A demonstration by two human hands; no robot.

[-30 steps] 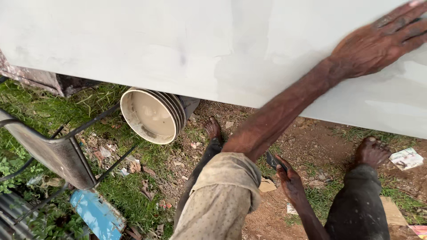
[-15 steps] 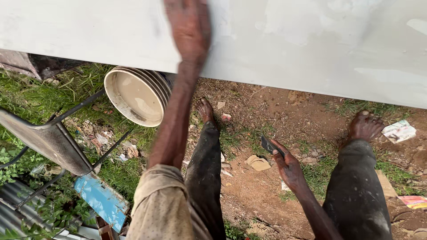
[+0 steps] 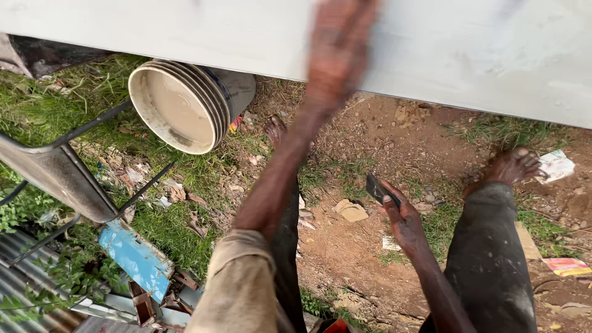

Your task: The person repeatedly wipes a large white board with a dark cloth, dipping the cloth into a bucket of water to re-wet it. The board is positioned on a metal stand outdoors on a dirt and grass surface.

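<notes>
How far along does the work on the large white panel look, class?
Done: the large white flat panel looks evenly pale and smooth where it shows. In hand: the left hand, blurred, is up against it; the right hand holds a small dark flat tool low. Left: cannot tell; the panel's upper part is out of frame.

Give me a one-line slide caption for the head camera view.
Left hand blurred against a white panel, right hand holding a small dark tool, above bare soil and an overturned bucket.
</notes>
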